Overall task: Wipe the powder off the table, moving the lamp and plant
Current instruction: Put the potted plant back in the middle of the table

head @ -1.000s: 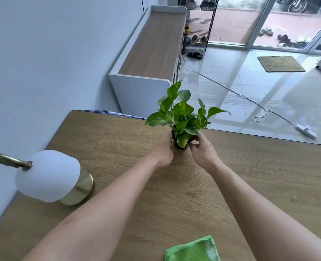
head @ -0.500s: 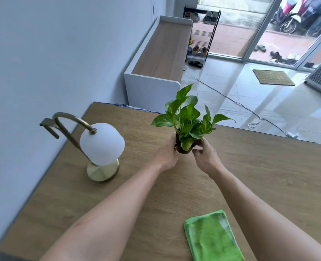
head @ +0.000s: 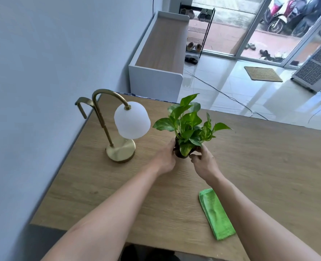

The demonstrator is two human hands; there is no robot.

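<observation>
The table [head: 269, 166] was big and brown. The lamp [head: 121, 129] stood near the wall. The plant [head: 189, 125] sat mid-table, its pot gripped by the left hand [head: 165, 159] and right hand [head: 205, 162]. A cloth [head: 216, 213] lay nearby.

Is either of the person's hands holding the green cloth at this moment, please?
No, the green cloth lies folded on the table, while the left hand and right hand both hold the plant.
</observation>
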